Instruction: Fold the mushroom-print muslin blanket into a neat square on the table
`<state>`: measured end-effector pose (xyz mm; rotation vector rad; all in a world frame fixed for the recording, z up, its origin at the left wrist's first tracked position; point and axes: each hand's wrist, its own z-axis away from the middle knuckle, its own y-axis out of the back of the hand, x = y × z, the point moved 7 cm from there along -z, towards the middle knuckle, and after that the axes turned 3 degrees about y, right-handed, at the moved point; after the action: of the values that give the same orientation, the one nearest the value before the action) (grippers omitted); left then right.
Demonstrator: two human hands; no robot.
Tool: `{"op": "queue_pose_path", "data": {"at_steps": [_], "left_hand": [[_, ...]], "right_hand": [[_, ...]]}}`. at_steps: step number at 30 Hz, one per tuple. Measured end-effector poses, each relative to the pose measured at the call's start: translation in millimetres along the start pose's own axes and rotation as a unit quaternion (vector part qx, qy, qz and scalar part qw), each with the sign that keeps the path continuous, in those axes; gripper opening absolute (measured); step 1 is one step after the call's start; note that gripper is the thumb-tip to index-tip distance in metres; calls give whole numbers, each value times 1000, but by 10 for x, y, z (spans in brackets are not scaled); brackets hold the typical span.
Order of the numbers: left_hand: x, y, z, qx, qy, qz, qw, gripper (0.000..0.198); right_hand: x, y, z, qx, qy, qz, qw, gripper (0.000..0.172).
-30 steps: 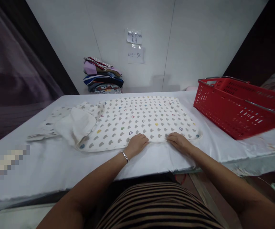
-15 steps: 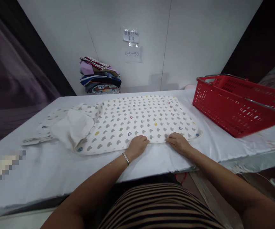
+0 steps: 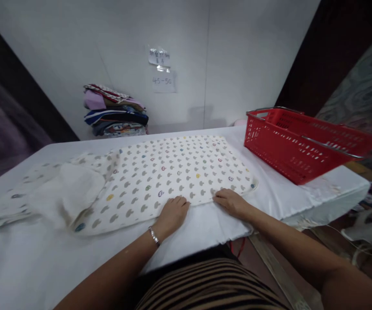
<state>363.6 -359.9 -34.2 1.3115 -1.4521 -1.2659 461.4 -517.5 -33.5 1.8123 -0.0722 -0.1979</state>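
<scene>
"How's the light?"

"Dim and greyish, the source out of view. Beyond the right hand [image 3: 233, 203], a soft shadow [image 3: 202, 117] falls on the pale wall [image 3: 247, 64]; to its right, the tablecloth [image 3: 276, 194] has a faint sheen."

"And sharpness?"

"Left of the left hand [image 3: 172, 216], the crumpled cloth [image 3: 58, 191] is smeared. Far right of the right hand, the basket's [image 3: 278, 150] outer end blurs and looks stretched."

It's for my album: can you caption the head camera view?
Left hand and right hand touch the edge of a white mushroom-print cloth beside a red plastic basket.
</scene>
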Motion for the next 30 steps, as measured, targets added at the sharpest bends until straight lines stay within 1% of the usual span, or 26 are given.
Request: {"op": "queue_pose_path", "data": {"at_steps": [2,5,9,12,14,16,18,19,21,22,23,25,26,27,28,30], "left_hand": [[-4,22,-1,-19,1,1,1000,20],[-11,38,-3,-42,1,6,999,28],[27,39,-37,-53,-12,-15,998,41],[59,14,-85,-68,-18,-38,997,42],[67,4,-102,-73,-17,-35,997,41],[69,1,-98,-67,-16,-18,997,43],[61,-5,-80,-60,-12,4,998,44],[54,-10,-71,-58,-8,13,998,45],[36,-17,-58,-56,1,26,998,45],[28,-16,-56,-54,5,30,998,44],[22,-14,-55,-52,9,34,998,44],[19,0,-59,-38,12,45,998,43],[22,9,-61,-26,12,53,998,42],[27,17,-64,-11,10,63,998,40],[35,22,-67,4,7,74,997,37],[55,17,-72,31,-6,97,995,30]], "right_hand": [[23,27,39,-6,1,3,1000,31],[124,76,136,-1,-11,26,1000,30],[276,159,283,4,-35,60,998,26],[352,221,376,13,-46,75,996,24],[389,246,442,23,-58,78,995,25],[425,244,521,28,-78,68,994,27],[460,233,611,34,-99,34,994,29],[482,240,658,44,-106,11,993,29],[572,313,762,89,-128,-37,987,30],[661,377,824,120,-156,-52,979,29],[785,446,898,146,-204,-58,966,28],[1078,573,1072,171,-333,-45,926,27],[1208,624,1150,167,-390,-33,905,26],[1314,664,1207,157,-433,-23,887,25],[1395,690,1238,144,-461,-17,876,24],[1496,697,1244,114,-487,-16,866,24]]}}
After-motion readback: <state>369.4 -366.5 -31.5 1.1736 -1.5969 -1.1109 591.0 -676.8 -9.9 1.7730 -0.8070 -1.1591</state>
